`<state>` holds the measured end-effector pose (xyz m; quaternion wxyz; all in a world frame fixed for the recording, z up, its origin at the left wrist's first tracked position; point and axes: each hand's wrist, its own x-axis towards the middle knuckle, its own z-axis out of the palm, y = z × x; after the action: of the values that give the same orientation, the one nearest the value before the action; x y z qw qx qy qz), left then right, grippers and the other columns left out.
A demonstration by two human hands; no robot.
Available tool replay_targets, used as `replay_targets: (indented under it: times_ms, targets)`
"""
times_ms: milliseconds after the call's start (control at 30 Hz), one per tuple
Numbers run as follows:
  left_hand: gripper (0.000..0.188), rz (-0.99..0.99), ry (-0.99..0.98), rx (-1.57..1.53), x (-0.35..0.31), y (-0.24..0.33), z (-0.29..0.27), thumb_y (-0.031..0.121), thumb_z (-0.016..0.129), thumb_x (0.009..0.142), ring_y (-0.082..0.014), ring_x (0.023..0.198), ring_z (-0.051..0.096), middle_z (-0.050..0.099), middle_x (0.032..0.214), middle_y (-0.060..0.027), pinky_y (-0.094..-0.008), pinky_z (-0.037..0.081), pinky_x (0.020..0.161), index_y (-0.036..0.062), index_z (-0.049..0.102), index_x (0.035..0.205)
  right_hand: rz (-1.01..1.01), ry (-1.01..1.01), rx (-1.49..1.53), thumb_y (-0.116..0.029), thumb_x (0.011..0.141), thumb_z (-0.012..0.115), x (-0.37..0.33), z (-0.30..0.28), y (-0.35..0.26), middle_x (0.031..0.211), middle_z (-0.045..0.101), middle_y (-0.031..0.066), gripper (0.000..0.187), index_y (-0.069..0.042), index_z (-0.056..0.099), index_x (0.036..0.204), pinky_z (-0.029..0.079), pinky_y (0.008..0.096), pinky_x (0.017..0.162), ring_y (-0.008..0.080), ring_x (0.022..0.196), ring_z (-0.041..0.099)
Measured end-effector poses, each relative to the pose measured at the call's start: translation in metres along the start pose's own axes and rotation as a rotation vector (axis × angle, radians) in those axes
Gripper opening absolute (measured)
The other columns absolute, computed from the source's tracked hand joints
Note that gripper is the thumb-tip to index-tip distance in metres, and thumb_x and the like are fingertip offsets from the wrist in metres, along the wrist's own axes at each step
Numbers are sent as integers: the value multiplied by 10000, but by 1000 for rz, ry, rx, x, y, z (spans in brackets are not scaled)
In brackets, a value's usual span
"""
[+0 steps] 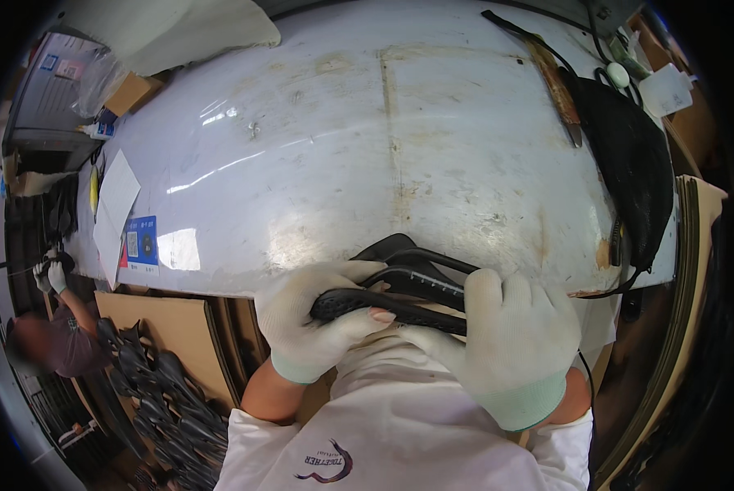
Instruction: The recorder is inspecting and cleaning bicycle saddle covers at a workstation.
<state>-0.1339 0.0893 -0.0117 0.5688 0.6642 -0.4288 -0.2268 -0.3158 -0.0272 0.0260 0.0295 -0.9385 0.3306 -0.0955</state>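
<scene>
A black bicycle saddle (416, 284) is held tilted at the near edge of the white table, its underside and a rail with white markings showing. My left hand (301, 307), in a white knit glove, is closed round one end, with the bare tip of the thumb pressed on the padded edge. Gloved the same way, my right hand (518, 335) grips the other end, its fingers folded over the rail. That hand and glove cover the saddle's right end.
The scuffed white table (301, 180) spreads ahead. On its right lie a black bag (632, 155) and a knife-like tool (559, 90); a white bottle (669, 90) stands behind. Many black saddles (179, 401) are piled lower left beside cardboard (158, 327). Another person (64, 335) works far left.
</scene>
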Motion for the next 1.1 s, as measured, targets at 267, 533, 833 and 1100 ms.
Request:
replay_targets:
  times_ms: [267, 533, 833, 1100]
  targets:
    - [359, 30, -260, 36, 12, 6, -12, 149, 956, 745, -232, 819, 784, 788, 1073, -230, -309, 605, 715, -16, 684, 912, -45, -79, 50, -753, 710, 760, 5, 1, 12, 640, 473, 31, 651, -138, 560, 792, 409, 373, 484, 203, 519, 536]
    - [459, 46, -133, 201, -10, -1, 0, 226, 988, 693, -229, 805, 787, 801, 1050, -188, -299, 606, 708, -25, 719, 966, -10, -46, 92, -691, 699, 786, -5, 2, 10, 665, 482, 47, 586, -145, 607, 817, 410, 373, 499, 221, 560, 555]
    - [921, 35, -78, -65, 4, -9, 6, 278, 1002, 664, -278, 1136, 705, 686, 1294, -236, -379, 539, 1013, -57, 548, 1392, 72, -290, 282, -696, 910, 658, -2, 14, 40, 817, 689, 176, 672, -35, 646, 1028, 549, 434, 654, 336, 777, 732]
    - [1099, -69, -540, -564, -31, -11, 26, 10, 797, 785, -324, 1489, 431, 399, 1601, -216, -483, 362, 1226, -12, 123, 1652, 318, -528, 1695, -601, 1049, 531, -37, 60, 37, 1266, 637, 191, 794, 68, 491, 1475, 472, 355, 1039, 239, 1187, 614]
